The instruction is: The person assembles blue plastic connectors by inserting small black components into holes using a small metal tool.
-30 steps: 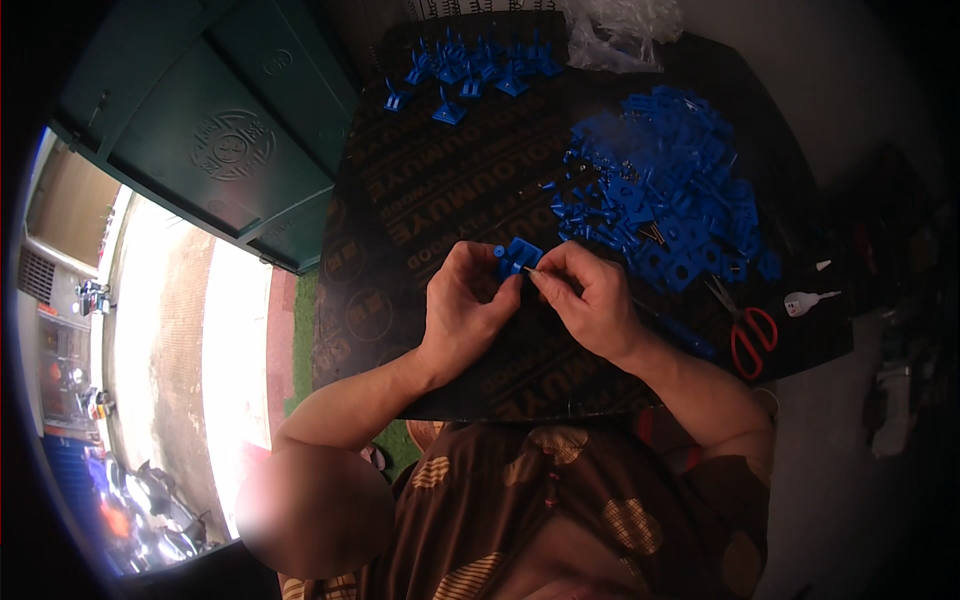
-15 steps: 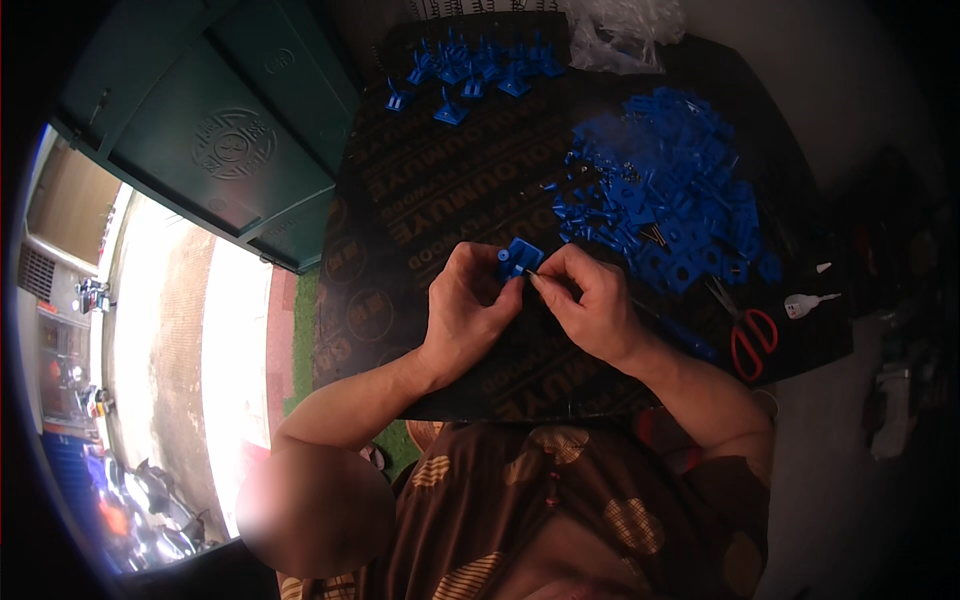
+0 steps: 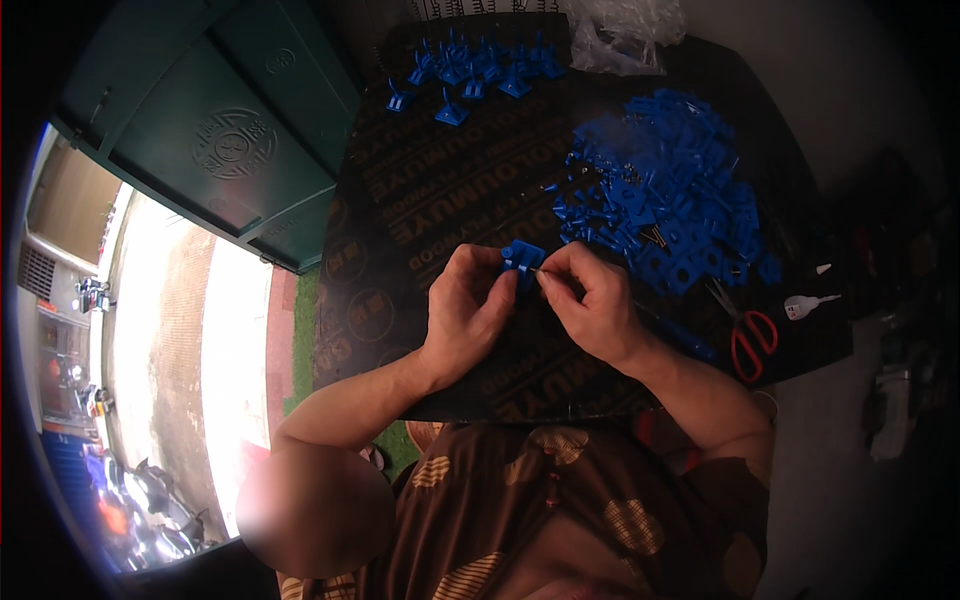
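Blue part (image 3: pixel 521 257) sits pinched between both hands, just above the near middle of the dark bench (image 3: pixel 420 200). Against the frames half a second and a second back, almost nothing differs: the part and both hands keep the same place and pose, and the piles on the bench lie as they did.

Much of the part is covered by the fingertips, so its full shape is hard to make out. A thin pale pin or wire seems to stick out at the right fingertips, too small to tell for sure.

The left hand (image 3: pixel 468 310) is curled closed, thumb and fingers gripping the part's left side. The right hand (image 3: pixel 597 305) is closed in a pinch, its fingertips touching the part's right edge.

Beyond the right hand and to its right lies a big heap of blue parts (image 3: pixel 665 200), close to its knuckles. Farther out, beyond both hands at the bench's far edge, stands a smaller group of blue parts (image 3: pixel 470 70), with a clear plastic bag (image 3: pixel 625 30) to its right. Right of the right hand, near the bench edge, lie red-handled scissors (image 3: pixel 745 330), and just past them a small white piece (image 3: pixel 805 305).
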Motion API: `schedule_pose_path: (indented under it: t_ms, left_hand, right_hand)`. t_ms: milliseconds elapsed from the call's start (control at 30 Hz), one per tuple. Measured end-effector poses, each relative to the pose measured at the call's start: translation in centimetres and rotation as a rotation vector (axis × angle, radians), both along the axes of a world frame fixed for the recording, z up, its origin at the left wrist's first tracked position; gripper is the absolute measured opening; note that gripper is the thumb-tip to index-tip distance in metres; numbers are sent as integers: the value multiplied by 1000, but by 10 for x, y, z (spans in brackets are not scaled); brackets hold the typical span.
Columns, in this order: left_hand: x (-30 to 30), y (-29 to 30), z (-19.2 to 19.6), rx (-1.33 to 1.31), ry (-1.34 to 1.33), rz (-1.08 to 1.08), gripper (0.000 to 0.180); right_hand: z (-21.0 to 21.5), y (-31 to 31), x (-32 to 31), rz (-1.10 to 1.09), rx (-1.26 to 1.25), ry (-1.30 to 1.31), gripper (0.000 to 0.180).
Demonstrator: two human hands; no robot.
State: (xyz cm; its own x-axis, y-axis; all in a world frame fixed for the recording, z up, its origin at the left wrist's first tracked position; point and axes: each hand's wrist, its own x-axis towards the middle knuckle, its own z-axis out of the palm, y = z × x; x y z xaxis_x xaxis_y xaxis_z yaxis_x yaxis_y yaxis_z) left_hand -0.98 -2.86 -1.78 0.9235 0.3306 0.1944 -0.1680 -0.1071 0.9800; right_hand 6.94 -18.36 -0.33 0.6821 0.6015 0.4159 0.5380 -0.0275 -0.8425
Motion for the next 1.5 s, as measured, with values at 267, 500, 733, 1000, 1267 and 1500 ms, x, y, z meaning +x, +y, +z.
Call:
schedule_pose_path:
  t_ms: [267,500,733,1000,1267,1500]
  left_hand:
    - [-1,0,5,-86,-1,-63,12]
    - [-1,3,5,-194,24,-92,15]
    - [1,4,6,-269,41,-131,16]
    - [3,5,7,-290,64,-111,15]
    - [8,14,10,-510,124,-186,19]
    - [11,16,9,-659,66,-279,15]
  right_hand:
    - [-2,1,1,2,37,-11,7]
    - [-1,2,0,-19,54,-74,7]
    - [0,0,0,-24,48,-61,8]
    - [5,-2,-1,-23,32,-114,9]
    - [9,-4,-2,-22,94,-156,9]
    - [11,-6,-3,-19,130,-169,8]
